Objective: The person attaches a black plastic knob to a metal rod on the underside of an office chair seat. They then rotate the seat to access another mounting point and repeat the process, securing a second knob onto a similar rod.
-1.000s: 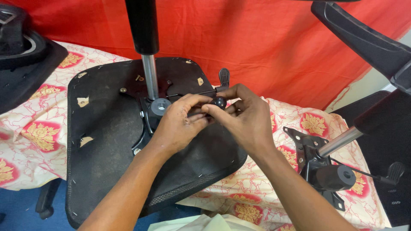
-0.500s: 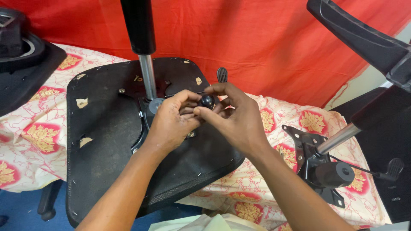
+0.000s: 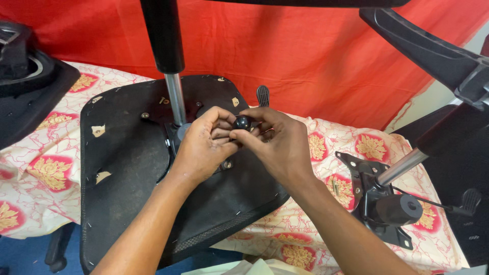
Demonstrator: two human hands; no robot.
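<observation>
Two bare hands meet over the flat black underside of an office chair seat [image 3: 127, 153], which lies upside down on a table. The left hand [image 3: 204, 145] and the right hand [image 3: 277, 145] both hold a small round black knob [image 3: 241, 122] between them. The fingertips of both hands pinch the knob from each side, and the other fingers curl in close. The knob sits above the middle of the seat, just beside a shiny silver metal pole [image 3: 175, 104] that stands up from the seat. A thick black tube [image 3: 162, 35] sits on top of that pole. A little black paddle lever [image 3: 262, 95] sticks up just behind the hands. The seat rests on a white cloth with red and gold flower patterns [image 3: 326, 147]. To the right, on the cloth, lies a black metal chair plate with a fat black knob and a silver rod [image 3: 387, 203]. A black plastic chair arm [image 3: 433, 51] reaches across the top right. A red cloth [image 3: 305, 56] hangs behind everything. Another black chair part [image 3: 25, 76] sits at the far left.
</observation>
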